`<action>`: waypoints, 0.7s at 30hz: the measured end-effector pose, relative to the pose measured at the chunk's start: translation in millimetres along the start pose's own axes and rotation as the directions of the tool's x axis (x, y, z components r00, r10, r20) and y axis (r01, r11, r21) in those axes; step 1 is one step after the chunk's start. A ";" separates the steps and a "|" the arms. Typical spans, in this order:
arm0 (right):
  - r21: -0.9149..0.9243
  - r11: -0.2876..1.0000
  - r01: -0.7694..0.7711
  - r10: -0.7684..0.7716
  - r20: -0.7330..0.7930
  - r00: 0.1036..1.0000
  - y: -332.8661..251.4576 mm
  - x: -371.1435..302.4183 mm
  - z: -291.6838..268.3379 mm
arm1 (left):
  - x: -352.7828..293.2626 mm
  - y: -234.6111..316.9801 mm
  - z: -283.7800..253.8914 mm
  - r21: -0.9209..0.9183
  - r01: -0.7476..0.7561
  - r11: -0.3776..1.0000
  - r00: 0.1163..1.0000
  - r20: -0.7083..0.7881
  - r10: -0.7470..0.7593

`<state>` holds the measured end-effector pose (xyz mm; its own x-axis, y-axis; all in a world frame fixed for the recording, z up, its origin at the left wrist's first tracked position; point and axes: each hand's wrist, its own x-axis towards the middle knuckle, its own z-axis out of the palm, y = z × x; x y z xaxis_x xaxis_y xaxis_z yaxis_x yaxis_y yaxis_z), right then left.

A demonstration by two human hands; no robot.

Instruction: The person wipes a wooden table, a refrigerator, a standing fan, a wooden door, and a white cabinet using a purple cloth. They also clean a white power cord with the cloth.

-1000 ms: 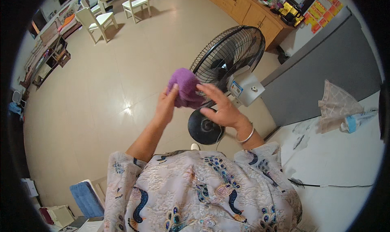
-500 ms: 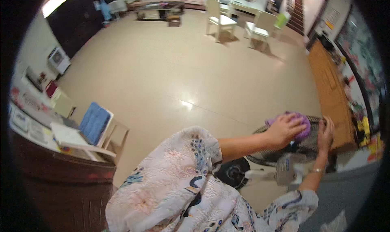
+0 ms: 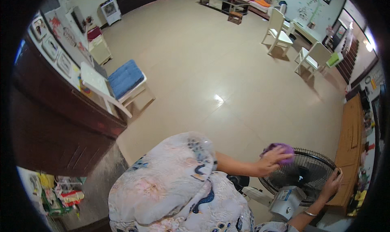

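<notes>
My left hand [image 3: 273, 161] is closed on a purple cloth [image 3: 287, 150] and presses it to the upper left rim of an electric fan's black wire cage [image 3: 316, 158]. The hand is slightly blurred. At the cage's right edge, my right hand [image 3: 332, 185], with a bracelet at the wrist, has its fingers curled round the rim. Below the cage sits the fan's pale motor housing [image 3: 285, 202]. A light stem [image 3: 259, 196] runs from it toward a dark round base [image 3: 239, 182], partly hidden by my patterned sleeve.
A long wooden cabinet [image 3: 348, 150] stands just right of the fan. To the left are a white chair with a blue cushion [image 3: 126, 78] and a dark brown wooden piece of furniture [image 3: 61, 126]. White chairs [image 3: 280, 34], a low table [image 3: 223, 3] and a sofa are farther off.
The whole view has swung left, so the room sits farther right in the picture. My left hand and the cloth have moved leftward along the cage rim; my right hand stays on its right edge.
</notes>
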<state>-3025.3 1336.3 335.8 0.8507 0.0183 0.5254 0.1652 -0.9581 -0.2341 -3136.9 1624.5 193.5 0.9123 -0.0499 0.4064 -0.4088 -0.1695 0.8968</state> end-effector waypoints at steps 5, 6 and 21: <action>-0.049 0.999 -0.012 0.011 -0.018 1.000 27.6 6.6 -0.1 | 67.3 72.7 25.9 0.058 -0.264 0.963 0.956 0.145 0.254; -0.046 0.999 0.001 -0.002 -0.016 1.000 24.5 8.3 1.8 | 71.9 76.3 29.6 0.078 -0.338 0.938 0.935 0.141 0.325; -0.084 0.994 -0.065 0.065 0.003 0.998 20.6 1.6 -7.8 | -35.4 -82.4 1.3 -0.082 0.065 0.995 0.994 -0.087 -0.072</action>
<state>-3024.4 1314.4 338.2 0.8613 -0.0431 0.5063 0.0673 -0.9780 -0.1976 -3135.4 1638.9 105.0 0.9337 0.0479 0.3548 -0.3497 -0.0909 0.9324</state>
